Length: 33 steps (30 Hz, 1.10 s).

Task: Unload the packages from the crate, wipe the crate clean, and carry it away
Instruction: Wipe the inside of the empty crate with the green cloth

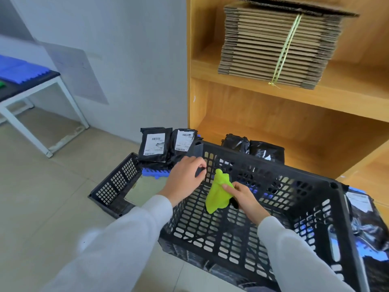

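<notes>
A large black perforated plastic crate (242,218) stands on the pale tiled floor (42,186), tilted toward the camera so that its slotted inside faces up. The person's left hand (185,178) has its grip closed on the crate's upper left rim, the fingers curled over the edge near the corner. The right hand (244,197) reaches inside the crate and pinches a crumpled lime-green cleaning cloth (219,191) between thumb and fingers, the cloth lying against the crate's inner wall. No packages show inside the crate. Black plastic mailer packages with white barcode labels (154,146) lean upright just behind the crate's left corner, more glossy black bags (252,149) stand behind its far rim, and another labelled black package (364,218) lies beside its right wall. A second, smaller black lattice crate (115,184) lies on the floor to the left. Behind stands a wooden shelving unit (273,114) bearing a tied bundle of flattened cardboard boxes (277,47). A white-framed surface (42,85) carrying a blue ridged plastic piece (19,70) stands at far left.
</notes>
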Tool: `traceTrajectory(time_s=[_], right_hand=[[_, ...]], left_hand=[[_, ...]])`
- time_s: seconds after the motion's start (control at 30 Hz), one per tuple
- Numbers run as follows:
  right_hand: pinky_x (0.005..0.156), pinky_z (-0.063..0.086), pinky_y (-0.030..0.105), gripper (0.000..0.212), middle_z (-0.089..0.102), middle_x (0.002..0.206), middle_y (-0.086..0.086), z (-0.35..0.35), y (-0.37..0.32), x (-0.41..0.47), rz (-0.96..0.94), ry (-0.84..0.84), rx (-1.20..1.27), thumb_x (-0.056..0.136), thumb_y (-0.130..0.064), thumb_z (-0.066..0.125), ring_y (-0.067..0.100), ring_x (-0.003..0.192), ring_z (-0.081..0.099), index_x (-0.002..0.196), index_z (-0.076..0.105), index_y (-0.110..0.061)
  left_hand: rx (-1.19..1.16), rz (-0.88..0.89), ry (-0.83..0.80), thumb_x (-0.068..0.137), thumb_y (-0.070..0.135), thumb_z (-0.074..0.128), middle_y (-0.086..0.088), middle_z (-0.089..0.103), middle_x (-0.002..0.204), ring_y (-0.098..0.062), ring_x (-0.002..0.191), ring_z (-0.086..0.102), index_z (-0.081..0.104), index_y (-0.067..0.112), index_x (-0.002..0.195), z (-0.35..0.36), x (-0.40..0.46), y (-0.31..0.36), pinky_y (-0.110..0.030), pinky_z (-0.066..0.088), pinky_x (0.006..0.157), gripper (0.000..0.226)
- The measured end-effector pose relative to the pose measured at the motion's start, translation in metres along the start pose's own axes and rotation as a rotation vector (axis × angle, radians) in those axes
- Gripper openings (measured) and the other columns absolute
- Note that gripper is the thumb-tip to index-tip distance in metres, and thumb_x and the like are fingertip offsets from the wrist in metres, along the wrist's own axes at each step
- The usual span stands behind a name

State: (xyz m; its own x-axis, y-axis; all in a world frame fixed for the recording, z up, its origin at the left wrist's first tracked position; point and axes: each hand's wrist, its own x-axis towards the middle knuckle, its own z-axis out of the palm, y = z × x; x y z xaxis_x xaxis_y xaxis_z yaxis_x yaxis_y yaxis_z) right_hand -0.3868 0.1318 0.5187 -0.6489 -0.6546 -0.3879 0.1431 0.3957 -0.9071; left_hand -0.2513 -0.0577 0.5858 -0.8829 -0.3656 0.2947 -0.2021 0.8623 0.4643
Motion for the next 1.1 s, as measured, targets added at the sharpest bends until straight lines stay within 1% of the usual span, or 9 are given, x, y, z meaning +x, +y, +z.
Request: traceTrajectory(time_s=[0.1, 0.2, 0.27, 0.3, 0.37, 0.53, 0.83, 0.93, 1.1], right_hand=[[0.067, 0.034, 0.032, 0.04, 0.054, 0.084, 0.007, -0.003, 0.008, 0.014, 0.03, 0.05, -0.104, 0.092, -0.046, 0.069, 0.017, 0.073, 0.051, 0.091, 0.055, -0.008], [0.064, 0.037, 0.03, 0.033, 0.06, 0.082, 0.001, -0.003, 0.012, 0.033, 0.058, 0.079, -0.209, 0.093, -0.04, 0.07, 0.017, 0.074, 0.055, 0.089, 0.059, -0.009], [0.068, 0.043, 0.033, 0.031, 0.065, 0.087, -0.002, -0.002, 0.016, 0.05, 0.069, 0.082, -0.303, 0.09, -0.041, 0.073, 0.019, 0.084, 0.06, 0.087, 0.061, -0.013], [0.071, 0.045, 0.035, 0.031, 0.066, 0.089, -0.003, -0.001, 0.019, 0.058, 0.077, 0.084, -0.362, 0.09, -0.043, 0.073, 0.02, 0.087, 0.061, 0.086, 0.06, -0.015], [0.072, 0.042, 0.034, 0.031, 0.063, 0.091, -0.002, 0.002, 0.022, 0.071, 0.085, 0.085, -0.505, 0.09, -0.046, 0.07, 0.02, 0.087, 0.059, 0.088, 0.055, -0.019], [0.078, 0.049, 0.033, 0.038, 0.072, 0.111, 0.011, 0.021, 0.027, 0.09, 0.017, 0.103, -0.86, 0.093, -0.038, 0.067, 0.033, 0.104, 0.067, 0.123, 0.068, -0.015], [0.069, 0.049, 0.034, 0.021, 0.073, 0.101, 0.007, 0.058, 0.045, 0.128, -0.179, 0.087, -1.317, 0.097, -0.029, 0.057, 0.031, 0.093, 0.07, 0.113, 0.062, -0.016], [0.067, 0.05, 0.032, 0.019, 0.074, 0.098, 0.004, 0.068, 0.063, 0.138, -0.235, 0.15, -1.255, 0.092, -0.023, 0.067, 0.027, 0.09, 0.071, 0.111, 0.067, -0.018], [0.08, 0.059, 0.039, 0.046, 0.065, 0.103, 0.004, 0.085, 0.12, 0.134, -0.441, 0.146, -0.982, 0.064, -0.005, 0.09, 0.023, 0.092, 0.06, 0.107, 0.073, -0.009]], left_hand=[[0.277, 0.044, 0.0, 0.097, 0.026, 0.061, 0.002, 0.056, 0.141, -0.021, 0.133, 0.048, 0.058, 0.021, 0.137, -0.005, -0.005, -0.022, -0.04, 0.046, 0.104, 0.04], [0.274, -0.114, -0.173, 0.102, 0.026, 0.054, 0.001, 0.033, 0.162, -0.023, 0.137, 0.047, 0.02, 0.021, 0.163, 0.0, -0.016, -0.042, -0.038, 0.048, 0.105, 0.07], [0.111, -0.235, -0.264, 0.106, 0.023, 0.048, 0.005, 0.06, 0.129, -0.011, 0.08, 0.062, 0.001, 0.026, 0.164, 0.004, -0.02, -0.046, -0.02, 0.048, 0.063, 0.075], [0.047, -0.278, -0.275, 0.107, 0.021, 0.045, 0.005, 0.064, 0.092, -0.009, 0.056, 0.048, -0.003, 0.029, 0.164, 0.006, -0.021, -0.046, -0.02, 0.037, 0.049, 0.075], [0.017, -0.312, -0.245, 0.108, 0.021, 0.042, 0.005, 0.042, 0.056, -0.009, 0.043, 0.032, -0.005, 0.035, 0.163, 0.009, -0.02, -0.047, -0.024, 0.029, 0.041, 0.073], [0.021, -0.331, -0.171, 0.107, 0.024, 0.045, 0.006, 0.032, 0.049, -0.011, 0.039, 0.027, -0.001, 0.044, 0.161, 0.014, -0.021, -0.053, -0.025, 0.026, 0.039, 0.073], [-0.005, -0.381, -0.106, 0.106, 0.028, 0.049, 0.006, 0.028, 0.048, -0.014, 0.04, 0.031, 0.01, 0.05, 0.159, 0.014, -0.018, -0.053, -0.024, 0.028, 0.042, 0.069], [-0.002, -0.401, -0.087, 0.106, 0.033, 0.049, 0.004, 0.03, 0.05, -0.014, 0.043, 0.034, 0.012, 0.057, 0.156, 0.012, -0.019, -0.051, -0.021, 0.029, 0.045, 0.067], [-0.031, -0.404, -0.081, 0.105, 0.035, 0.051, 0.002, 0.032, 0.05, -0.014, 0.046, 0.038, 0.014, 0.063, 0.153, 0.013, -0.02, -0.054, -0.02, 0.03, 0.046, 0.067]])
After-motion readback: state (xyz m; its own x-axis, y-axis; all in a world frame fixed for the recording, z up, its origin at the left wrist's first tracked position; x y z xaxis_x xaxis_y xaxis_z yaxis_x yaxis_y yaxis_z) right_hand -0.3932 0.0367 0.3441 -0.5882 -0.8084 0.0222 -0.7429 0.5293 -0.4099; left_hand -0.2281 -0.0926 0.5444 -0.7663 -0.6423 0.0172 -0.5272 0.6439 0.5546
